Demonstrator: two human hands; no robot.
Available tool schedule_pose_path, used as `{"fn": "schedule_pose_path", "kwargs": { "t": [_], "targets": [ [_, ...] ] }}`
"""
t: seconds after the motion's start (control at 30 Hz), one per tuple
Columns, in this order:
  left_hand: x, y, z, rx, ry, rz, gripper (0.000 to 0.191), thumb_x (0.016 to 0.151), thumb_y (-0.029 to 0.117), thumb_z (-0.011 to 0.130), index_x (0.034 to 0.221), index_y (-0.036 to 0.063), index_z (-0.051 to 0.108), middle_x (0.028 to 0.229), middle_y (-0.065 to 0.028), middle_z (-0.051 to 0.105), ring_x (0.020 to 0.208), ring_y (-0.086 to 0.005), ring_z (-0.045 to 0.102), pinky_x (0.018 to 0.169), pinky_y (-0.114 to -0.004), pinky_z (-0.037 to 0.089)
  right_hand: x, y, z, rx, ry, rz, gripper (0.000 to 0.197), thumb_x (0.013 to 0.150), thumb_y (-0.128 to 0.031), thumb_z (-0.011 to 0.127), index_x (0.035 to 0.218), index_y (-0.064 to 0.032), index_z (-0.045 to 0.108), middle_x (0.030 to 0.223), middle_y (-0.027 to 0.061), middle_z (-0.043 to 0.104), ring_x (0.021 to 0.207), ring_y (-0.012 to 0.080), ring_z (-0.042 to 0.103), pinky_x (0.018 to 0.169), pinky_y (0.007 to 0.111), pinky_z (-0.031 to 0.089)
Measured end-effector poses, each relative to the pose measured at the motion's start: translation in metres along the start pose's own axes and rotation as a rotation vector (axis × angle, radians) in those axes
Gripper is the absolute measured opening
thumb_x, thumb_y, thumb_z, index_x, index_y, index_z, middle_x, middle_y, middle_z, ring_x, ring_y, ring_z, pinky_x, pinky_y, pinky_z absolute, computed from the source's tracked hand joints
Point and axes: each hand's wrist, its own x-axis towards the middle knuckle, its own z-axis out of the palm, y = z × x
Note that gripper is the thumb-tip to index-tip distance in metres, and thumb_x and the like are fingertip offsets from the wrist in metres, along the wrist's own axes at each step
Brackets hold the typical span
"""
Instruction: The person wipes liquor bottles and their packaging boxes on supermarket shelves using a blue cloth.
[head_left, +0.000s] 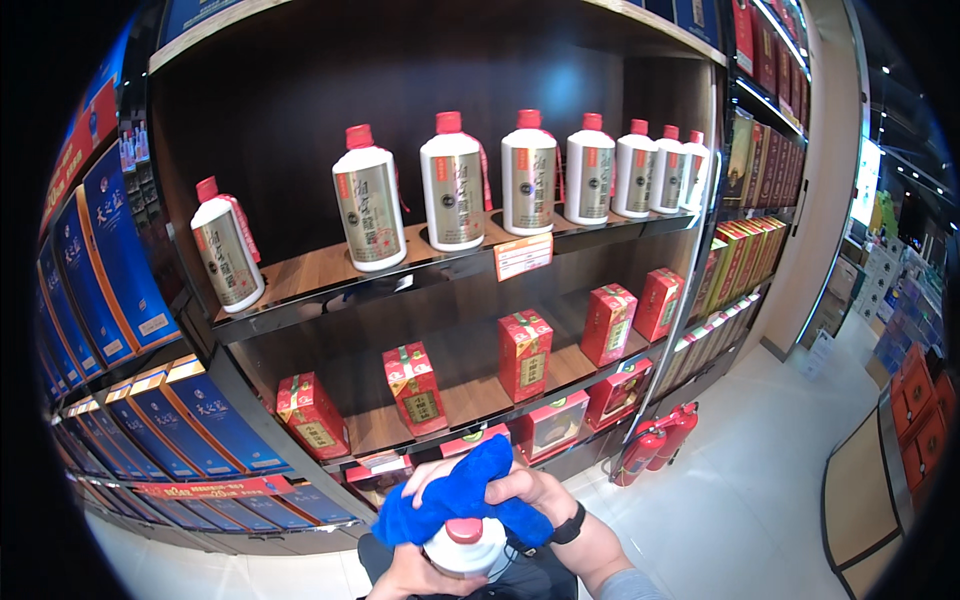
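Note:
A white bottle with a red cap (471, 553) is upright low in front of me, and my left hand (416, 574) grips its lower side. Draped against the far side of the bottle is a blue cloth (465, 487), bunched in my right hand (529, 491), which wears a black wristband (570, 523). Part of a hand's fingers shows behind the cloth. Similar white bottles (452, 191) with red caps stand in a row on the upper wooden shelf (300, 266) ahead, one apart at the left end.
Red boxes (525, 356) stand spaced on the shelf below, with more boxes (555, 426) lower down. Blue boxes (217, 420) fill the left shelving. Fire extinguishers (641, 450) stand on the tiled floor at the right, and a display counter (862, 495) curves at the far right.

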Motion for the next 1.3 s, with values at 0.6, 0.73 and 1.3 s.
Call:
{"fn": "schedule_pose_path", "kwargs": {
  "t": [0.6, 0.73, 1.3],
  "targets": [
    [-0.002, -0.029, 0.021, -0.335, 0.716, -0.19, 0.075, 0.07, 0.032, 0.095, 0.128, -0.0005, 0.06, 0.115, -0.0091, 0.07, 0.1, -0.0206, 0.07, 0.091, -0.037, 0.056, -0.019, 0.062, 0.057, -1.651, 0.24, -0.75, 0.045, 0.081, -0.03, 0.067, 0.124, -0.0152, 0.071, 0.121, 0.0068, 0.067, 0.122, 0.0331, 0.059, 0.104, 0.057, 0.046],
    [0.0, -0.048, 0.002, -0.42, 0.648, -0.2, 0.079, 0.068, 0.036, 0.097, 0.128, -0.0007, 0.059, 0.115, -0.0091, 0.069, 0.1, -0.0211, 0.07, 0.091, -0.037, 0.056, -0.026, 0.082, 0.045, -1.247, 0.679, -0.669, 0.034, 0.083, -0.013, 0.076, 0.115, -0.0073, 0.071, 0.134, 0.0193, 0.065, 0.122, 0.0412, 0.059, 0.107, 0.058, 0.041],
    [-0.02, -0.056, -0.004, 0.247, 0.568, 0.086, 0.046, 0.072, 0.023, 0.082, 0.112, 0.0062, 0.068, 0.101, -0.0088, 0.071, 0.095, -0.0237, 0.069, 0.093, -0.042, 0.055, -0.018, 0.105, 0.042, 0.258, 0.938, -0.134, 0.039, 0.106, -0.024, 0.056, 0.137, 0.0006, 0.057, 0.131, 0.0122, 0.066, 0.119, 0.0232, 0.064, 0.105, 0.038, 0.049]
  ]
}}
